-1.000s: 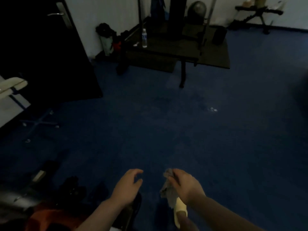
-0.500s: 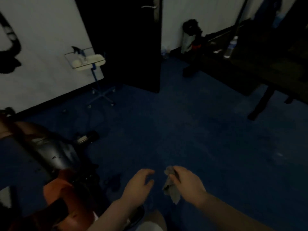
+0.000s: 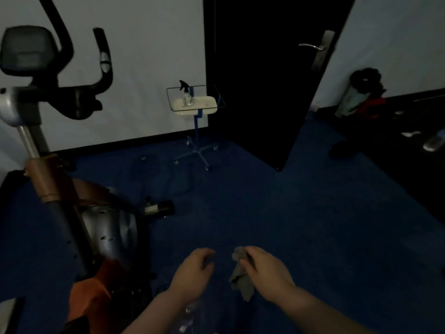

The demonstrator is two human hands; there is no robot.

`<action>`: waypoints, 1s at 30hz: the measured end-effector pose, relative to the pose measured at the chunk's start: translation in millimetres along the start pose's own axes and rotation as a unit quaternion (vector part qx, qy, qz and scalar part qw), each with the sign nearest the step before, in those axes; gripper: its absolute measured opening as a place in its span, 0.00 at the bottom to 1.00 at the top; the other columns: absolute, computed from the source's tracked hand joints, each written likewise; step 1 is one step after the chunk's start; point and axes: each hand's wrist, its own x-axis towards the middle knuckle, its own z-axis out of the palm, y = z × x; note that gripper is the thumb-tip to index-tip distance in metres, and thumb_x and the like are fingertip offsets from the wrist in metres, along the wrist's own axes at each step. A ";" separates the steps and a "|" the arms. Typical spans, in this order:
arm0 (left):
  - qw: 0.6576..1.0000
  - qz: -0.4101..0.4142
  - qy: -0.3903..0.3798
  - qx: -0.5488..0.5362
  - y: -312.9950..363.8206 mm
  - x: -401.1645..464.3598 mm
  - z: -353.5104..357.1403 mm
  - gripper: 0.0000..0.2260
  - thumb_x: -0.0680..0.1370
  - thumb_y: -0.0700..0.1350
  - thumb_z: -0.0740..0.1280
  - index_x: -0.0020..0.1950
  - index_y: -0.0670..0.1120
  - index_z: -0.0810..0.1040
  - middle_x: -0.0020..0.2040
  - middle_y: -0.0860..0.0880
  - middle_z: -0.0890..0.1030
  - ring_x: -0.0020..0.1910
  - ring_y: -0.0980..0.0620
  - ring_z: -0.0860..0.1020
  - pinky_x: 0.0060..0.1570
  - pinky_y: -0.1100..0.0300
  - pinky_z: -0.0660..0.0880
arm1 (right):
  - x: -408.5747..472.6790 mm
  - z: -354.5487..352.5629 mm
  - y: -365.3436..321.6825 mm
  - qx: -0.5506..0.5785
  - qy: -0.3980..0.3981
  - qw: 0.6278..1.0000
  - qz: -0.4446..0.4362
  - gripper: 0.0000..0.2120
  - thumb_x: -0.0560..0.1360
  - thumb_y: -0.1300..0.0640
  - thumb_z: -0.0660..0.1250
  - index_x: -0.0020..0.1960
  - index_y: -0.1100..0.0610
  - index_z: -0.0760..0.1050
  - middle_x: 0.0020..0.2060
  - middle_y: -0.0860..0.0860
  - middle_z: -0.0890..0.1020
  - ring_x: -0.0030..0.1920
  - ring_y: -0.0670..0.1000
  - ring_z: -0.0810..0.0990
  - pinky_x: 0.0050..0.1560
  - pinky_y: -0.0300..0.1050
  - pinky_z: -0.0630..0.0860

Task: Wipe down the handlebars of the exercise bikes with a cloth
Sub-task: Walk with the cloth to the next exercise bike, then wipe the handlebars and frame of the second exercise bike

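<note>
Blue carpet [image 3: 289,225] (dim room), black door [image 3: 260,80] ajar.

Cloth [image 3: 240,278] in my right hand [image 3: 267,273] is plain grey. Carpet [image 3: 289,213] is deep blue, walls [image 3: 149,56] white, door [image 3: 265,80] black with a silver handle [image 3: 310,46]. Bike [image 3: 72,213] is orange and dark grey with black handlebars [image 3: 103,68]. Little stand [image 3: 196,141] is blue with a cream tray [image 3: 195,107].
</note>
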 end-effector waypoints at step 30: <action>0.885 -0.116 0.443 -0.089 34.8 141.7 -240.9 0.12 0.77 0.43 0.66 0.56 0.58 0.75 0.54 0.62 0.76 0.56 0.66 0.74 0.55 0.74 0.69 | 390.9 -71.2 -218.0 0.085 -0.098 0.937 -0.325 0.05 0.79 0.46 0.60 0.54 0.39 0.70 0.50 0.37 0.76 0.47 0.36 0.76 0.43 0.33 0.74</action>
